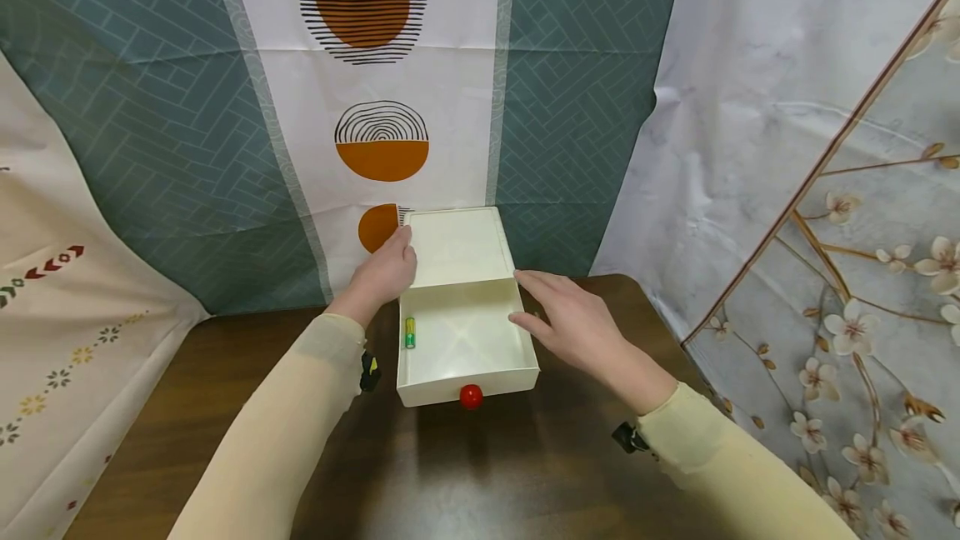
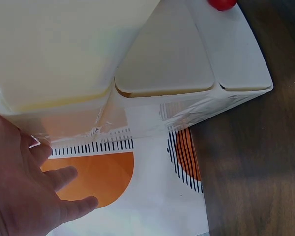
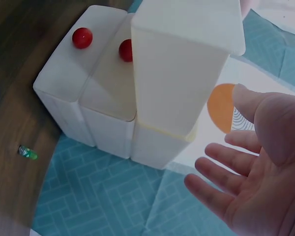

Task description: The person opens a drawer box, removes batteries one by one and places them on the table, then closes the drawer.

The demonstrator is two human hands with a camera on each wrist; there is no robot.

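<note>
Our left hand (image 1: 382,273), fingers loose, sits at the white box's (image 1: 459,247) left side, perhaps to steady it; our right hand (image 1: 573,319), released, hovers near the right. The drawer (image 1: 435,392) stands open, likely for reaching the green battery (image 1: 410,333) inside, by its left wall.

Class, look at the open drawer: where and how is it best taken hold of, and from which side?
Probably best to pinch the drawer by its red knob, coming from the near side: the knob is round, juts out mid-front, and faces the wearer uncovered.
</note>
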